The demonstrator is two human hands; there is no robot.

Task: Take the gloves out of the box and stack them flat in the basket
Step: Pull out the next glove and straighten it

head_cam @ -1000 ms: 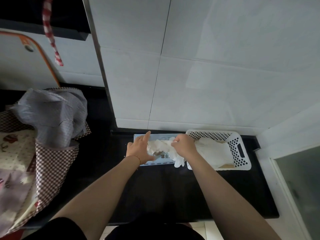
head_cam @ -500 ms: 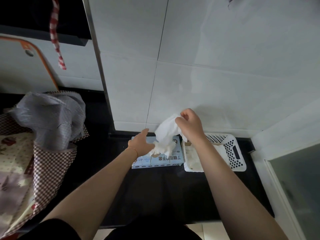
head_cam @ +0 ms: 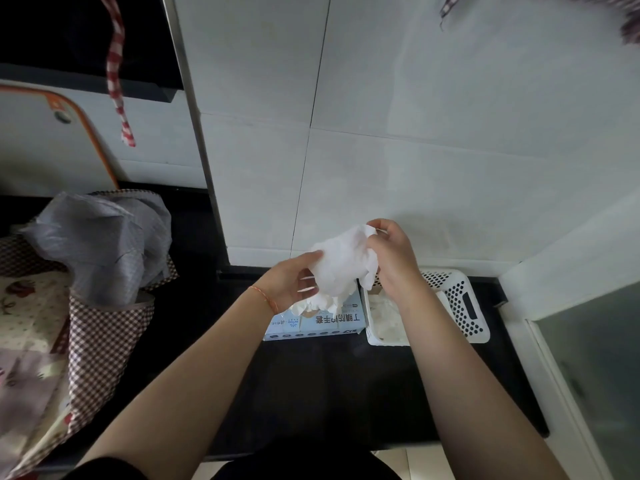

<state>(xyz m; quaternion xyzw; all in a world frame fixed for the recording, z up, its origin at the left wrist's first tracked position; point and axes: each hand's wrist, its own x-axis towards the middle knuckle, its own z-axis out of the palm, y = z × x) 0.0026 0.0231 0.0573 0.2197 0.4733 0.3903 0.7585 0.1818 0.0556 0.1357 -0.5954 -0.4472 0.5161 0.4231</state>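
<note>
Above the dark desk (head_cam: 311,393), glove box (head_cam: 313,322) and white basket (head_cam: 464,306) side by side, more gloves (head_cam: 386,320) in the basket; raised over the box, crumpled white glove (head_cam: 343,265) held between left hand (head_cam: 287,284), grip pinching its lower edge, and right hand (head_cam: 391,258), grip clenched on its top.

Both hands (head_cam: 393,259) hold glove (head_cam: 343,268) above box (head_cam: 313,322).

Grey plastic bag (head_cam: 100,244), checked cloth (head_cam: 100,344)
</note>
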